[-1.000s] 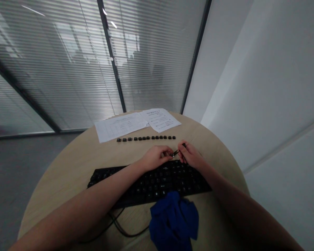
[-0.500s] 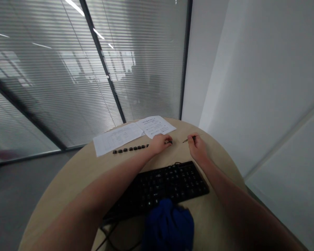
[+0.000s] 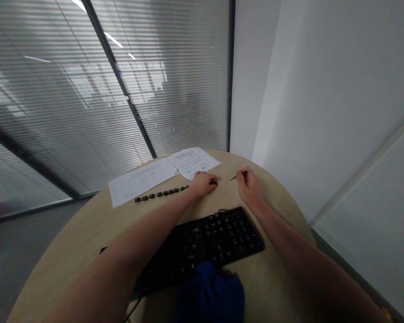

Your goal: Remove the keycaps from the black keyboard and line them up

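At the right end of a row of black keycaps [image 3: 160, 194], my left hand [image 3: 202, 184] rests on the table with its fingers closed around a black keycap [image 3: 213, 182]. My right hand [image 3: 250, 187] is raised a little to the right, gripping a slim dark tool with a pointed tip [image 3: 234, 177]; its exact kind is too small to make out. That tip points left, towards the left hand, with a gap between them. Nearer to me lies a black keyboard [image 3: 218, 237], partly covered by my left forearm.
Two printed paper sheets [image 3: 143, 179] lie behind the keycaps on the round wooden table [image 3: 84, 229]. A blue cloth [image 3: 210, 294] bunches up at the near edge, beside a black cable [image 3: 133, 309]. Glass with blinds and a white wall [image 3: 323, 112] stand close behind.
The view has shifted slightly, so everything sits a bit further left. My left hand's fingers have lowered around the keycap. The right hand keeps its hold on the pointed tool.
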`<action>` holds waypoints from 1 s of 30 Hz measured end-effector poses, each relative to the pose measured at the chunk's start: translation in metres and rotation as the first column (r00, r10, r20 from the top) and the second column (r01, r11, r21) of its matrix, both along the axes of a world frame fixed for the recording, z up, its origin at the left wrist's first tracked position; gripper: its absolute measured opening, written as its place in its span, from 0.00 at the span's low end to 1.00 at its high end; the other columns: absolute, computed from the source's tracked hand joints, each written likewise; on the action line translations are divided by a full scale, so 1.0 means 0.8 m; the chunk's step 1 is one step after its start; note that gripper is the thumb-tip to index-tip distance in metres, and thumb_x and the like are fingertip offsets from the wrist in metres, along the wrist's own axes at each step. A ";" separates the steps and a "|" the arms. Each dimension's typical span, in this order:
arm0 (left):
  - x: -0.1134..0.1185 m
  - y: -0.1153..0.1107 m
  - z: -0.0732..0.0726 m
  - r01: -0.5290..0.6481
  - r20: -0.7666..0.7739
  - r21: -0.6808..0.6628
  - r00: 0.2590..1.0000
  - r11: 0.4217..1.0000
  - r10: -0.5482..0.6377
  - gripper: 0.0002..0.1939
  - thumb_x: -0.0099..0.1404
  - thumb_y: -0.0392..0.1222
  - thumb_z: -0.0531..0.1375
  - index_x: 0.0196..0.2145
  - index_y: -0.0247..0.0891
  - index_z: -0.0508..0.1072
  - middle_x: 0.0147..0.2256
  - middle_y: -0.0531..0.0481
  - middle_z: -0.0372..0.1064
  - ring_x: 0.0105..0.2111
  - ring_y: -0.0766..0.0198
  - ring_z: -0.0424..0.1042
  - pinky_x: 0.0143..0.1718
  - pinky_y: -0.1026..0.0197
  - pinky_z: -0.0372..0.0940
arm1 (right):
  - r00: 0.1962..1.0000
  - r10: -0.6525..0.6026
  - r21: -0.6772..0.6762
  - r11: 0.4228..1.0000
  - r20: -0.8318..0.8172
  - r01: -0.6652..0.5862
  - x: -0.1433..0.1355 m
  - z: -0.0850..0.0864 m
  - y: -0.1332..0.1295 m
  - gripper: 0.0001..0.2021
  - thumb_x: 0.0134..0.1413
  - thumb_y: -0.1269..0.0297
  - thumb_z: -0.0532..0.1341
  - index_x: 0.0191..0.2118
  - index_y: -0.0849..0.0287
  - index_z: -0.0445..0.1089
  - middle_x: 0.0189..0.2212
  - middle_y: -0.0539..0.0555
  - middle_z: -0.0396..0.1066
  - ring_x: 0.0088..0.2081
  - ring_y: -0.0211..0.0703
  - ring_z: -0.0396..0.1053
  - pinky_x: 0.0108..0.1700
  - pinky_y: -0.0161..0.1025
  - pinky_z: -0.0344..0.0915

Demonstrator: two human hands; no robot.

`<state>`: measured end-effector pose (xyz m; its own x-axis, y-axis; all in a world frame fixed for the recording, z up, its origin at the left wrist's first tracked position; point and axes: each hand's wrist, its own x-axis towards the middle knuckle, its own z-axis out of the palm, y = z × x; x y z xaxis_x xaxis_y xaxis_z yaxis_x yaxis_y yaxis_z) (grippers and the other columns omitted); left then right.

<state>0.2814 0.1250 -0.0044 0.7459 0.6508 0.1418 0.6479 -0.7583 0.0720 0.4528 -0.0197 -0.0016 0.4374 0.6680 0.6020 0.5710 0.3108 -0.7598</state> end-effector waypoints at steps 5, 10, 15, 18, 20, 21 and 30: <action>0.002 -0.001 0.003 -0.021 -0.018 -0.013 1.000 1.000 0.021 0.18 0.63 0.44 0.62 0.51 0.44 0.78 0.45 0.49 0.81 0.49 0.50 0.74 0.57 0.47 0.58 | 1.000 0.002 0.014 1.000 -0.015 -0.002 0.000 -0.001 0.000 0.16 0.65 0.49 0.53 0.37 0.55 0.66 0.25 0.52 0.72 0.28 0.49 0.70 0.33 0.41 0.60; -0.003 0.002 0.006 -0.035 -0.028 -0.016 0.999 0.999 0.035 0.18 0.63 0.45 0.62 0.51 0.45 0.78 0.46 0.50 0.80 0.50 0.51 0.73 0.58 0.49 0.58 | 1.000 0.014 0.026 1.000 -0.028 -0.013 0.000 -0.001 0.000 0.16 0.65 0.48 0.54 0.37 0.55 0.66 0.25 0.52 0.73 0.28 0.49 0.70 0.33 0.41 0.61; -0.010 0.007 0.007 -0.066 -0.034 -0.014 0.997 0.998 0.065 0.18 0.63 0.46 0.63 0.51 0.46 0.78 0.45 0.49 0.80 0.50 0.52 0.73 0.58 0.49 0.58 | 1.000 0.013 0.017 1.000 -0.020 -0.012 0.000 0.000 0.000 0.16 0.65 0.48 0.54 0.36 0.55 0.66 0.25 0.52 0.72 0.28 0.48 0.70 0.33 0.41 0.60; -0.010 0.007 0.008 -0.074 -0.037 -0.015 0.997 0.997 0.074 0.19 0.63 0.46 0.63 0.52 0.45 0.78 0.45 0.48 0.80 0.50 0.50 0.73 0.57 0.48 0.59 | 1.000 0.000 0.006 1.000 -0.016 0.000 -0.001 0.001 0.000 0.16 0.65 0.48 0.54 0.36 0.55 0.66 0.24 0.51 0.71 0.27 0.48 0.70 0.32 0.41 0.60; -0.008 0.005 0.009 -0.070 -0.036 -0.019 0.997 0.997 0.069 0.19 0.63 0.47 0.63 0.52 0.45 0.78 0.45 0.48 0.80 0.50 0.49 0.73 0.57 0.47 0.59 | 1.000 0.009 0.009 1.000 -0.018 -0.008 -0.001 0.000 0.000 0.16 0.65 0.47 0.54 0.36 0.55 0.66 0.24 0.51 0.72 0.27 0.48 0.70 0.32 0.41 0.60; -0.007 0.004 0.010 -0.067 -0.034 -0.021 0.997 0.998 0.066 0.19 0.63 0.47 0.63 0.52 0.45 0.78 0.45 0.48 0.80 0.50 0.49 0.73 0.57 0.47 0.59 | 1.000 0.015 0.013 1.000 -0.018 -0.015 -0.001 0.000 0.000 0.16 0.65 0.47 0.54 0.36 0.55 0.66 0.24 0.51 0.72 0.27 0.48 0.70 0.31 0.41 0.60; -0.006 -0.001 0.026 -0.054 -0.008 -0.058 0.999 0.997 0.054 0.21 0.61 0.47 0.65 0.53 0.45 0.77 0.47 0.49 0.80 0.51 0.50 0.74 0.58 0.48 0.62 | 1.000 0.004 -0.005 1.000 -0.004 -0.005 0.001 -0.002 0.001 0.16 0.65 0.48 0.53 0.37 0.56 0.67 0.24 0.51 0.71 0.26 0.48 0.68 0.31 0.41 0.59</action>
<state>0.2769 0.1244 0.0163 0.7104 0.6970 0.0975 0.6883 -0.7169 0.1104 0.4533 -0.0192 -0.0030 0.4370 0.6731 0.5966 0.5663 0.3094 -0.7639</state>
